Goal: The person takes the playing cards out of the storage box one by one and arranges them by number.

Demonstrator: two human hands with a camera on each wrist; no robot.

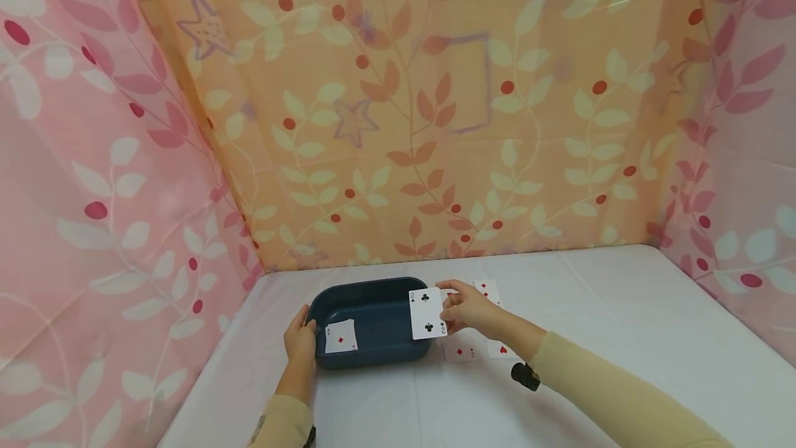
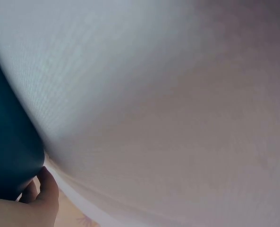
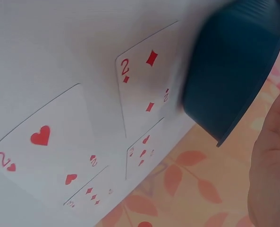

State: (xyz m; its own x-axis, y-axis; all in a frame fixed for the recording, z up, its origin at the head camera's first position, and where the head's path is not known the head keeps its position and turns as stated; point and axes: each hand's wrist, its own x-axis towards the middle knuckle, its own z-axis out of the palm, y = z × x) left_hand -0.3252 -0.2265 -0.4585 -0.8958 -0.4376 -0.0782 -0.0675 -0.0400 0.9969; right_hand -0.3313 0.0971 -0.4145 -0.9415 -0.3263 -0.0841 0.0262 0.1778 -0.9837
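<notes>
My left hand (image 1: 300, 341) grips the left end of a dark blue plastic basin (image 1: 379, 348), thumb at the rim. In the left wrist view, the curled fingers of that left hand (image 2: 44, 196) touch the basin's wall (image 2: 10, 127). Inside the basin, toward the left, lies an ace of diamonds (image 1: 340, 337), apparently over another card. My right hand (image 1: 469, 311) pinches a two of clubs (image 1: 428, 314), face toward me, above the basin's right end. The right wrist view shows part of my right hand (image 3: 272, 165), but not the held card.
Right of the basin, face-up cards lie on the white tablecloth (image 1: 591, 337): a two of diamonds (image 3: 147, 85), a two of hearts (image 3: 47, 146), a three of hearts (image 3: 142, 150) and a three of diamonds (image 3: 91, 196). Patterned curtains (image 1: 398, 157) stand behind and at both sides.
</notes>
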